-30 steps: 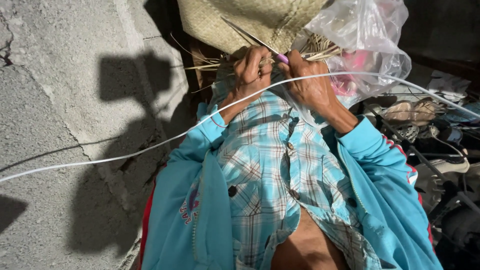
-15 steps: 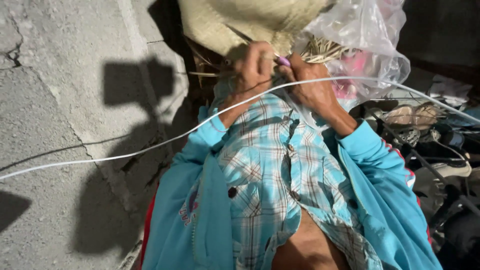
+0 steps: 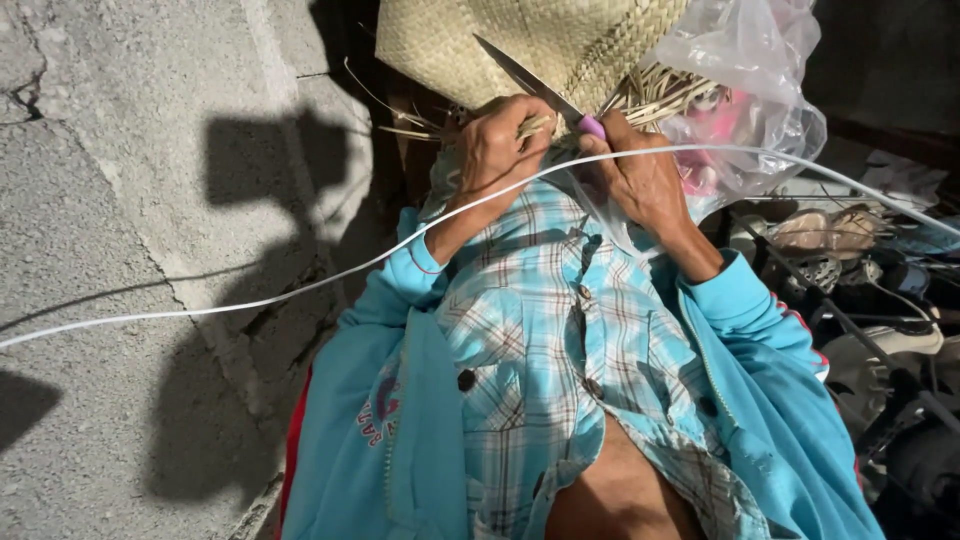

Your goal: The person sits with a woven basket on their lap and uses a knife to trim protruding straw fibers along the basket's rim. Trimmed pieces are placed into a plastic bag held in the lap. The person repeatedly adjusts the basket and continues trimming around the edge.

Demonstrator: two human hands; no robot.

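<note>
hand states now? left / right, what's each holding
Left hand: closed, gripping loose straw strands at the edge of the woven mat.
Right hand: closed on the pink-handled knife, blade pointing up-left.

Under you, a grey concrete floor (image 3: 120,200) is taking up the whole left side of the view. It is showing a rough, pitted surface, with a crack (image 3: 25,100) running in at the upper left and a straight joint (image 3: 275,70) crossing between slabs. Hard shadows (image 3: 250,160) are falling across it. At the right, a pile of worn shoes and sandals (image 3: 850,250) is lying low beside you in dim light; whether it is resting on the same concrete is unclear. Dark thin rods (image 3: 860,340) are crossing that pile.
</note>
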